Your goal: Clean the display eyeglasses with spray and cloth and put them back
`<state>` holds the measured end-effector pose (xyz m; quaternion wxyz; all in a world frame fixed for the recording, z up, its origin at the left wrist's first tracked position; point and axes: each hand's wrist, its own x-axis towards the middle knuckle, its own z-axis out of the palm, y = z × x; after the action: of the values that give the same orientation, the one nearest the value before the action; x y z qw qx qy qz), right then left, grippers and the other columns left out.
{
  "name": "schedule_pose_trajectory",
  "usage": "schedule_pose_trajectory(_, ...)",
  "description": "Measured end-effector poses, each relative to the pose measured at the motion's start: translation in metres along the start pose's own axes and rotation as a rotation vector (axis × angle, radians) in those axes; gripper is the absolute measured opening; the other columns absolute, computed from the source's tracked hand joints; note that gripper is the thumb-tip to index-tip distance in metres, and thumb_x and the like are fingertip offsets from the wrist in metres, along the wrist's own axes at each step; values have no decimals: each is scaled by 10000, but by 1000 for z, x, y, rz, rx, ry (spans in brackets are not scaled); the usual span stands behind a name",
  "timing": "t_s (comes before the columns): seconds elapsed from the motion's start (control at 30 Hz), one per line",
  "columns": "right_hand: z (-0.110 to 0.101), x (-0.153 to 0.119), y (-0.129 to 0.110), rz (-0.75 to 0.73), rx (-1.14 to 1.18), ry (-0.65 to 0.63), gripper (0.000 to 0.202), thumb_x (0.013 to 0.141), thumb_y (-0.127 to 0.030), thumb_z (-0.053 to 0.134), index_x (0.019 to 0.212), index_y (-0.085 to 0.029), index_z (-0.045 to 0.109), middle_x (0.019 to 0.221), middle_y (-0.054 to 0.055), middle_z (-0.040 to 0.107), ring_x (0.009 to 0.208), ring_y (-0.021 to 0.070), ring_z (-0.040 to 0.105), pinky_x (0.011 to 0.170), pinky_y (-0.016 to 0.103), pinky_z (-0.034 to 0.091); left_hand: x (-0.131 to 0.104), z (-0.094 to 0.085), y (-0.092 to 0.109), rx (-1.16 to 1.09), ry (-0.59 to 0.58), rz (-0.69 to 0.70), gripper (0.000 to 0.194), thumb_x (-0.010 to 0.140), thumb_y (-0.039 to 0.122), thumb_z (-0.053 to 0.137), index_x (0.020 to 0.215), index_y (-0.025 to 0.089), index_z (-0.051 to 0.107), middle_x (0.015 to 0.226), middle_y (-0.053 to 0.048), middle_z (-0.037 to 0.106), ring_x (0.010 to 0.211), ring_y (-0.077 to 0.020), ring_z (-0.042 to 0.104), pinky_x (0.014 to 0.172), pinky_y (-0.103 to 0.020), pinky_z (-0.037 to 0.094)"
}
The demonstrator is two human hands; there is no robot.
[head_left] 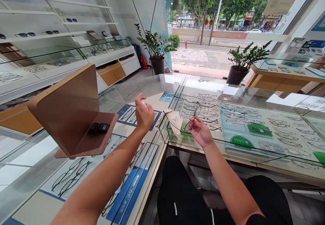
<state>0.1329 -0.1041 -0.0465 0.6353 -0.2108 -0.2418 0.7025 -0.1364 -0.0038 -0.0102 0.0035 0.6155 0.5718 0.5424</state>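
My right hand (201, 131) pinches a pair of thin dark-framed eyeglasses (197, 111) by one rim, above the glass counter. Their long temples point to the left. Beside them, a crumpled pale tissue or cloth (174, 119) lies at the counter's corner, partly behind a temple. To the left, my left hand (145, 114) is raised over the display case with its fingers curled inward. A small whitish bit shows between those fingers; I cannot make out what it is. The two hands are apart.
A brown wooden stand (73, 110), perhaps the back of a mirror, rests on the left case with a small black object (99, 128) on its base. Rows of eyeglasses (236, 111) lie under the counter glass. Potted plants (157, 66) stand beyond, near the open shopfront.
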Motion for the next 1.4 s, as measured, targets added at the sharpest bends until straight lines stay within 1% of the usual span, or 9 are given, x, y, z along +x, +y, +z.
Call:
schedule_pose_trajectory(0.1,-1,0,1,4,-6,-1,170,810,-275,922,916,-241,792,916,-11,718,791,123,600,725,280,512,1,7,-12,-56,-7,-183,518,966,223,545,1466,182,413,1111,-109,743,882,-249,719,862,-378,526)
schedule_pose_trajectory(0.2,2,1,0,-1,-5,-1,203,781,-286,947,910,-249,793,897,-16,704,795,122,600,729,274,512,0,11,-20,-24,-122,-338,309,961,411,643,1187,216,562,857,-44,717,758,-256,685,775,-359,490)
schedule_pose_trajectory(0.3,10,-3,-7,-18,8,1,227,753,-305,968,877,-261,783,875,-27,671,770,116,579,716,272,505,0,10,-18,-34,-172,-346,299,950,523,651,961,238,560,774,-14,653,710,-226,619,720,-329,433)
schedule_pose_trajectory(0.5,36,-45,-51,-216,-102,-16,175,792,-364,938,874,-304,795,963,-7,648,867,149,605,808,311,538,3,5,29,-513,-170,-308,316,884,498,661,962,244,491,785,28,527,700,-153,523,712,-294,456)
schedule_pose_trajectory(0.67,51,-86,-85,-451,-452,-9,88,873,-359,882,882,-284,836,1154,50,686,1181,235,641,1075,399,510,-11,-18,99,-961,-522,-413,447,816,480,803,1066,262,503,1010,-2,576,954,-173,600,778,-297,587)
schedule_pose_trajectory(0.9,54,-118,-88,-446,-502,33,98,902,-384,866,930,-293,843,998,41,758,1084,242,719,1038,429,550,-36,-63,152,-1454,-1172,-586,574,924,804,628,947,238,535,674,36,502,510,-107,414,394,-154,304)
schedule_pose_trajectory(1.2,73,-129,-66,-285,-488,41,114,890,-404,883,937,-303,857,970,31,769,1022,225,730,1018,423,583,-41,-69,160,-1514,-1387,-680,719,967,848,481,690,187,532,555,27,386,468,-105,343,353,-170,268)
schedule_pose_trajectory(1.3,78,-129,-60,-230,-499,41,147,914,-426,856,912,-279,850,1009,46,776,1034,227,714,1011,412,581,-42,-67,156,-1496,-1489,-635,849,853,1005,384,574,206,452,478,30,319,428,-108,309,371,-225,271)
schedule_pose_trajectory(1.4,80,-129,-54,-175,-486,22,151,925,-431,847,961,-284,846,1063,45,789,1038,216,704,1006,388,574,-46,-62,153,-1375,-1449,-528,869,836,1025,326,514,223,417,421,28,294,381,-106,280,385,-262,243)
